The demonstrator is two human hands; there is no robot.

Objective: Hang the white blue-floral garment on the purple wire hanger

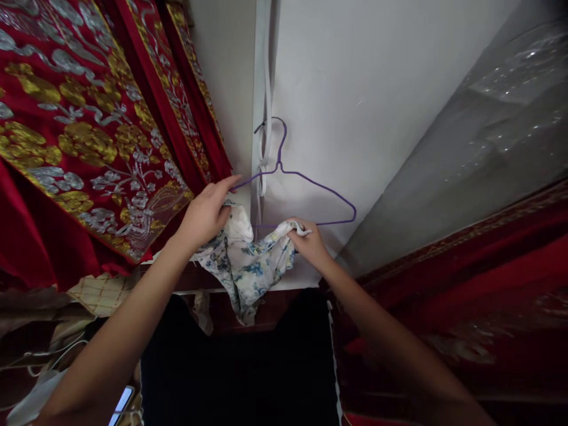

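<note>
A purple clothes hanger (326, 188) hangs by its hook from a looped white band in front of the pale wall. Below and across its left half droops a white garment (261, 273) with a blue and green floral print. My left hand (205, 214) is closed at the hanger's left end, with fingers over the purple wire and the garment's left part under the thumb. Near the hanger's lower bar, my right hand (309, 244) pinches the garment's upper right edge between thumb and fingers. The hanger's right shoulder is bare.
Red cloth (89, 142) with gold and silver embroidery hangs at left. The white band (267, 77) runs down the wall. Shiny clear plastic sheeting (501, 112) covers the right side, with red fabric (510, 284) below. A lit phone (120, 407) lies at lower left.
</note>
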